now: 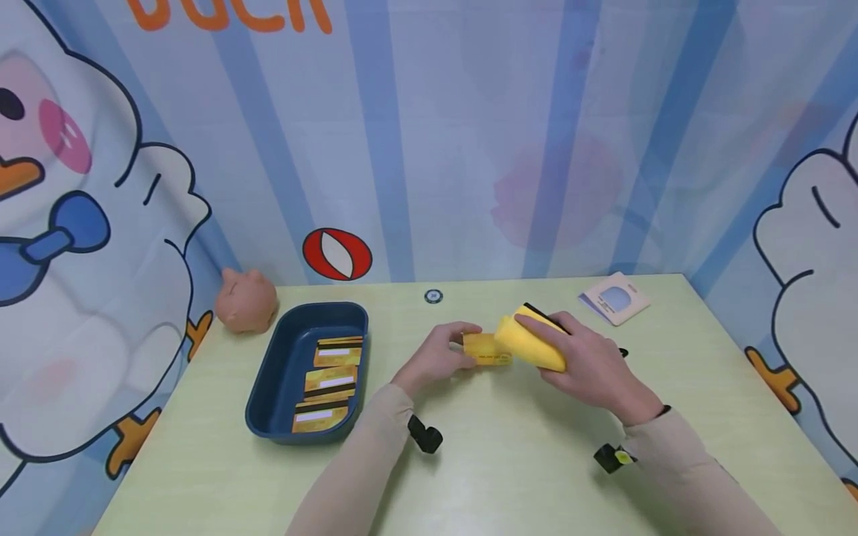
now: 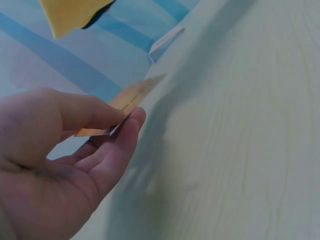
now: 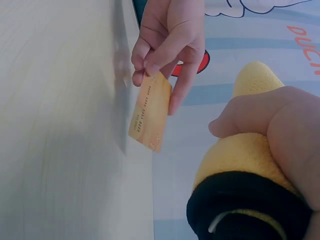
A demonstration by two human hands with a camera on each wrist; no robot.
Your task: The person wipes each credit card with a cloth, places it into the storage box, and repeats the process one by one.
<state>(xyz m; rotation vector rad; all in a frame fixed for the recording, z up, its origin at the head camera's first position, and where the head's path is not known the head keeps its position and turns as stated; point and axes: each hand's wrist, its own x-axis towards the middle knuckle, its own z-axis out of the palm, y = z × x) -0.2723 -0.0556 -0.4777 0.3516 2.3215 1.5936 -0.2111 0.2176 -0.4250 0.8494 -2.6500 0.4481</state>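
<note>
In the head view my left hand (image 1: 434, 362) pinches a gold bank card (image 1: 489, 350) at its left end, thumb on one face and fingers on the other. Raised digits show on the card (image 3: 151, 114) in the right wrist view. My right hand (image 1: 593, 369) grips a bunched yellow cloth (image 1: 532, 344) with black edging, fingers wrapped over it. From the head, the cloth overlaps the card's right end; in the right wrist view the cloth (image 3: 235, 155) and card appear apart. The left wrist view shows the card held tilted above the table, its lower part hidden by the fingers.
A dark blue tray (image 1: 268, 402) at left holds several gold cards (image 1: 330, 383), stripe side up, along its right side. A pink piggy bank (image 1: 246, 301) stands behind it. A round chip (image 1: 433, 296) and a pale pink booklet (image 1: 614, 298) lie near the table's back edge.
</note>
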